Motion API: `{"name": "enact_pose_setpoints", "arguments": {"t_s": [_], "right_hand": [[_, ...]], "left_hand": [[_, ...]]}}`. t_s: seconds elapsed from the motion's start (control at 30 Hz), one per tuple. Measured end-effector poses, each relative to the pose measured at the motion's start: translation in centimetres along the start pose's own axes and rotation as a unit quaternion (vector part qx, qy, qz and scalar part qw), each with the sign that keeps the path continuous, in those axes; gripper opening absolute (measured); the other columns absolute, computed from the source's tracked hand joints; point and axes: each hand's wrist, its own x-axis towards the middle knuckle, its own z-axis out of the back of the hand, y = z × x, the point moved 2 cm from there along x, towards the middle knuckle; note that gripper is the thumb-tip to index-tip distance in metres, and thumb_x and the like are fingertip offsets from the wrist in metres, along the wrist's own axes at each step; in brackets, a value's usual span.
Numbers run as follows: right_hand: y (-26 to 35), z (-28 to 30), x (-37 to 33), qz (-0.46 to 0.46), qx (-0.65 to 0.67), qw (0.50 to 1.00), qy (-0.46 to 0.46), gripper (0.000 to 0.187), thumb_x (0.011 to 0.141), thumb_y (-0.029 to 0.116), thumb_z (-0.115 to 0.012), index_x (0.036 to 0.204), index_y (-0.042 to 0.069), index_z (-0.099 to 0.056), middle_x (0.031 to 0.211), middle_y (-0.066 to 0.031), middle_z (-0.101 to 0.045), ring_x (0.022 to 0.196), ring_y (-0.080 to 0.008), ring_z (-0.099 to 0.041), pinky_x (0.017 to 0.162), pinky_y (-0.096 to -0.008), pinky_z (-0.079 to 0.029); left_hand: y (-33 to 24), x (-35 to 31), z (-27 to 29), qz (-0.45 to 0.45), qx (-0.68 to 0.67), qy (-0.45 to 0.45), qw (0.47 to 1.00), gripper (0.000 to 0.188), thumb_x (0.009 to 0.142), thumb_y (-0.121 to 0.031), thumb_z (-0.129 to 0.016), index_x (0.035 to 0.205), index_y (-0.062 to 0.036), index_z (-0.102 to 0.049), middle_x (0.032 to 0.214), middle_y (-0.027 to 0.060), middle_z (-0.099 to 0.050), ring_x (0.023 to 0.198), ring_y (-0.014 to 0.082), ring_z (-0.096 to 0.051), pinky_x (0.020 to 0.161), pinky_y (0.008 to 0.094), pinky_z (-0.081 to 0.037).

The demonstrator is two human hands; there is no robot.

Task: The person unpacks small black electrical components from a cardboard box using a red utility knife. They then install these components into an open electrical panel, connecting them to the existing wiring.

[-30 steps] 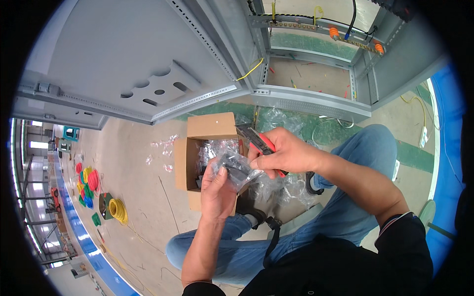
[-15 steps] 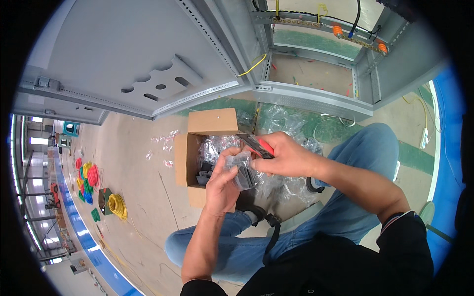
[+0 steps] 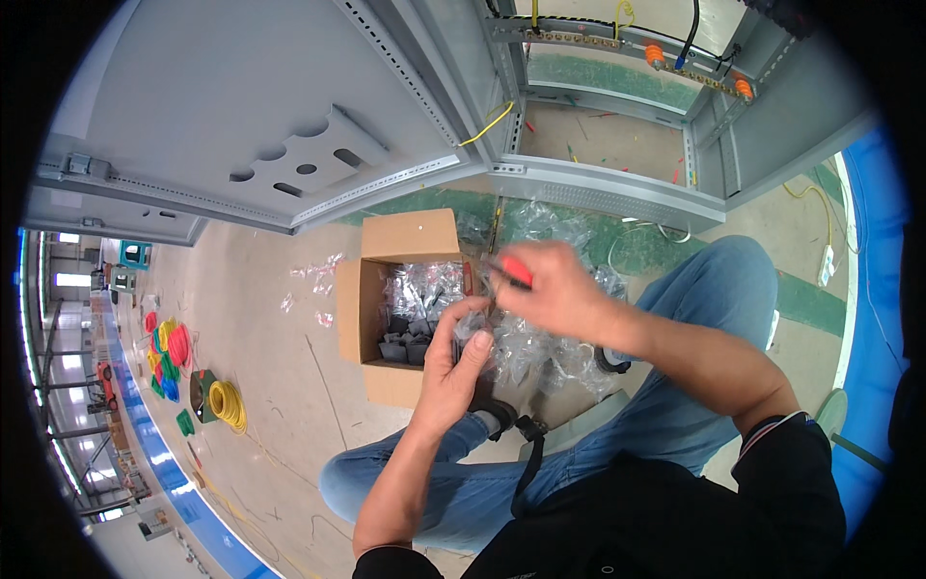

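Observation:
My right hand (image 3: 558,297) is closed around a red and black utility knife (image 3: 519,270), its front end smeared by motion. Just below and left of it, my left hand (image 3: 449,378) grips a clear plastic bag (image 3: 473,322) between thumb and fingers. Most of the bag is hidden by my fingers, so its contents hardly show. An open cardboard box (image 3: 409,234) stands on the floor beyond my left hand. Inside it lie several dark grey parts (image 3: 405,347) and clear plastic packets (image 3: 424,286).
Crumpled clear plastic (image 3: 540,359) covers the floor between my legs. A grey metal cabinet (image 3: 608,193) stands ahead, its door (image 3: 222,116) swung out to the left. Plastic scraps (image 3: 316,278) lie left of the box. Wire coils (image 3: 228,405) sit farther left.
My right hand and the knife have shifted a little up over the bag. My left hand has turned, covering the dark piece seen inside the bag before, and moved slightly right.

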Motion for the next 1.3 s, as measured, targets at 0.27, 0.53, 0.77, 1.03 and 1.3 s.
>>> {"name": "enact_pose_setpoints", "arguments": {"t_s": [0.27, 0.53, 0.77, 1.03, 1.3], "right_hand": [[1.8, 0.0, -0.3, -0.022, 0.040, 0.989, 0.144, 0.032, 0.086, 0.030, -0.083, 0.082, 0.001, -0.069, 0.066, -0.0086, -0.063, 0.065, -0.0160, -0.065, 0.059, -0.0362, -0.049], [1.3, 0.1, 0.0, -0.207, 0.220, 0.945, 0.127, 0.025, 0.090, 0.018, -0.077, 0.082, -0.003, -0.068, 0.068, -0.0062, -0.069, 0.056, -0.0119, -0.065, 0.053, -0.0332, -0.052], [2.5, 0.3, -0.2, -0.158, 0.140, 0.967, 0.145, 0.018, 0.088, 0.011, -0.070, 0.078, -0.003, -0.064, 0.069, -0.0165, -0.071, 0.063, -0.0261, -0.073, 0.061, -0.0388, -0.056], [1.0, 0.5, 0.2, 0.041, 0.006, 0.999, 0.014, 0.022, 0.083, 0.018, -0.073, 0.085, -0.002, -0.066, 0.076, -0.0198, -0.066, 0.073, -0.0438, -0.066, 0.068, -0.0490, -0.053], [1.0, 0.9, 0.0, 0.012, 0.010, 0.996, 0.092, 0.023, 0.085, 0.019, -0.074, 0.088, -0.002, -0.065, 0.080, -0.0199, -0.065, 0.076, -0.0412, -0.064, 0.068, -0.0459, -0.051]], "left_hand": [[0.6, 0.5, -0.1, 0.001, 0.164, -0.020, 0.986, 0.053, 0.103, -0.023, -0.069, 0.146, -0.0002, -0.049, 0.124, 0.0128, -0.064, 0.114, 0.0229, -0.061, 0.103, 0.0350, -0.048], [0.1, 0.0, -0.9, -0.037, 0.007, -0.011, 0.999, 0.057, 0.111, -0.031, -0.055, 0.155, 0.0021, -0.041, 0.110, 0.0121, -0.067, 0.089, 0.0160, -0.065, 0.083, 0.0331, -0.055], [1.3, -0.2, -0.4, -0.104, -0.012, -0.106, 0.989, 0.051, 0.110, -0.025, -0.056, 0.150, 0.0049, -0.050, 0.114, 0.0154, -0.072, 0.098, 0.0219, -0.070, 0.092, 0.0352, -0.056], [-1.2, 1.3, 1.0, -0.262, 0.432, -0.101, 0.857, 0.034, 0.096, -0.010, -0.075, 0.126, 0.0039, -0.069, 0.117, 0.0217, -0.073, 0.101, 0.0317, -0.074, 0.087, 0.0367, -0.058], [-1.3, 0.6, 0.6, -0.311, 0.474, -0.089, 0.819, 0.031, 0.088, -0.006, -0.080, 0.117, 0.0043, -0.072, 0.106, 0.0203, -0.070, 0.090, 0.0352, -0.071, 0.082, 0.0396, -0.058]]}}
